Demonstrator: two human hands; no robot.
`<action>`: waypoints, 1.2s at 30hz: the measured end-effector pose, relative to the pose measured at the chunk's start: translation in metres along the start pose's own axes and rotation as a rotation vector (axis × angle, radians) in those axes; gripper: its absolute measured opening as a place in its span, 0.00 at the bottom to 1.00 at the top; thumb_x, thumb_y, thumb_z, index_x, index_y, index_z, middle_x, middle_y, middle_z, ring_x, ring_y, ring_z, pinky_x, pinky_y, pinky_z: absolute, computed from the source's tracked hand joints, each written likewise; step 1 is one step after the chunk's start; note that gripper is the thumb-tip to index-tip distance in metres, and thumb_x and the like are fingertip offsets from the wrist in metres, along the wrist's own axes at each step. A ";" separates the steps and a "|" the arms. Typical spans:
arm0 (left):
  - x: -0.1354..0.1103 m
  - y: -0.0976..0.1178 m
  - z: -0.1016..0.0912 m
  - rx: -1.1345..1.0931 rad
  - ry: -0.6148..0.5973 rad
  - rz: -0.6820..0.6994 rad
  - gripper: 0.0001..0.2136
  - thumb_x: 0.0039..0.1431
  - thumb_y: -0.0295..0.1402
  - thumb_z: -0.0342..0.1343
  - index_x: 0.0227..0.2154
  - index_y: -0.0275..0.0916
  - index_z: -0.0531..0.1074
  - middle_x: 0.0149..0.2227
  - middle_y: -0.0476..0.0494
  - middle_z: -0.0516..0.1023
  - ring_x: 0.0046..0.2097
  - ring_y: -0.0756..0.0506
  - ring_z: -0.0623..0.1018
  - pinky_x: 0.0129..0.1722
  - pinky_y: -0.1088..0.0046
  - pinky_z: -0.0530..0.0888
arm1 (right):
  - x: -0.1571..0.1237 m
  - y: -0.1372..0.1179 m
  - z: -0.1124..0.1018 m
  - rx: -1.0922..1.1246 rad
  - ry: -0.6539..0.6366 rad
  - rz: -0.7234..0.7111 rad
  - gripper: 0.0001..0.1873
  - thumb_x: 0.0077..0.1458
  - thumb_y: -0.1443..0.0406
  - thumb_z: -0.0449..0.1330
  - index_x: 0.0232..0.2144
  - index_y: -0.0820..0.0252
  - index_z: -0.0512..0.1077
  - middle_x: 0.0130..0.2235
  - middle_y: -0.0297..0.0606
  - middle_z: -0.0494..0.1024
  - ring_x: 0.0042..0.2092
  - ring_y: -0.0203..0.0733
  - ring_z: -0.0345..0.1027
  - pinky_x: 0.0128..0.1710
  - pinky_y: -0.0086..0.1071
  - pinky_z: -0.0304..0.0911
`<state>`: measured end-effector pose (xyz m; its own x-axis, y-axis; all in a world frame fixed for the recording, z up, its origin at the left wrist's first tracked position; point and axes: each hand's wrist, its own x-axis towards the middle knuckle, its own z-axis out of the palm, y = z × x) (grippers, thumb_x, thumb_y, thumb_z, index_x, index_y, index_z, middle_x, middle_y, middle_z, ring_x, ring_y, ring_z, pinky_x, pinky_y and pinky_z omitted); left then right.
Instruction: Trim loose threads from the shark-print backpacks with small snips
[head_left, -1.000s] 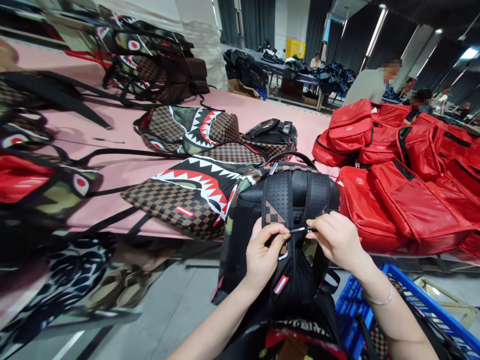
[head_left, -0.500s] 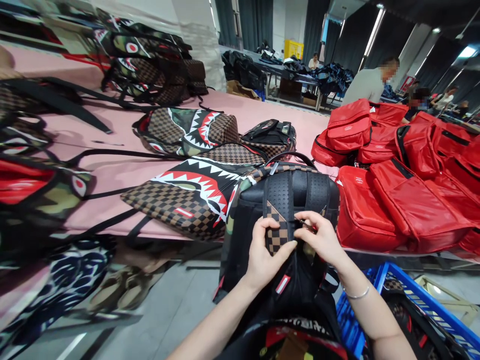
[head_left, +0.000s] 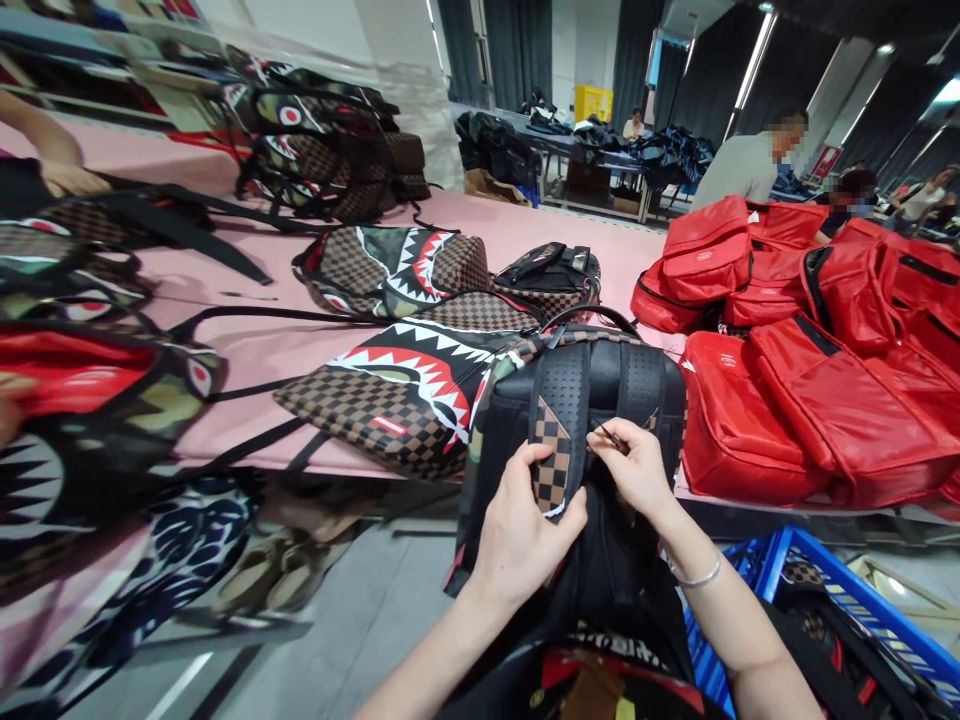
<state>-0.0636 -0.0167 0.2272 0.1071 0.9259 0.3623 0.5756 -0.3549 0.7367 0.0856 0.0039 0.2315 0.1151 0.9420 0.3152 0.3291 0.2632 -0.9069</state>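
A black backpack (head_left: 495,440) stands upright at the table's front edge, its back panel and two shoulder straps facing me. My left hand (head_left: 517,520) is closed around the edges of the left shoulder strap (head_left: 553,455), which has a brown check patch and a white edge at its lower end. Just right of that strap, my right hand (head_left: 634,465) pinches a small, thin dark tool (head_left: 611,435); its kind is too small to make out. A silver bracelet circles my right wrist. Behind the backpack lies a checked shark-mouth bag (head_left: 397,395).
Red bags (head_left: 795,400) are heaped on the right of the pink table (head_left: 255,340). A blue crate (head_left: 862,590) with bags stands below at right. At left, a co-worker's hand (head_left: 75,180) rests near camouflage bags. More checked bags (head_left: 337,160) are stacked behind.
My right hand has risen slightly and tipped the dark tool closer to the strap. My left hand has shifted a little lower, and the strap's white end now shows. A co-worker's hand has appeared at left.
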 end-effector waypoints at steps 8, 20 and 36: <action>0.009 -0.004 -0.014 0.029 -0.070 0.005 0.20 0.48 0.36 0.54 0.45 0.40 0.62 0.41 0.43 0.74 0.41 0.42 0.76 0.42 0.65 0.72 | -0.013 0.002 -0.014 -0.160 0.436 -0.093 0.13 0.53 0.59 0.54 0.22 0.60 0.63 0.21 0.28 0.61 0.23 0.31 0.53 0.24 0.25 0.51; 0.001 -0.015 0.020 -0.065 0.060 0.115 0.24 0.43 0.40 0.63 0.42 0.39 0.61 0.44 0.40 0.66 0.48 0.40 0.70 0.47 0.61 0.71 | -0.022 -0.008 -0.061 -0.021 0.241 0.045 0.14 0.49 0.57 0.59 0.21 0.62 0.70 0.22 0.35 0.71 0.24 0.35 0.62 0.25 0.28 0.58; 0.095 -0.022 -0.021 -0.564 -0.103 -0.097 0.18 0.51 0.41 0.53 0.42 0.37 0.68 0.32 0.46 0.74 0.23 0.51 0.74 0.24 0.72 0.74 | 0.003 -0.004 0.009 -0.224 0.004 0.020 0.14 0.51 0.57 0.55 0.20 0.58 0.58 0.17 0.24 0.56 0.21 0.31 0.50 0.22 0.24 0.47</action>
<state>-0.0833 0.0767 0.2572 0.1699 0.9556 0.2409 0.0688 -0.2554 0.9644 0.0761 0.0073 0.2336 0.1268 0.9457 0.2992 0.5268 0.1914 -0.8282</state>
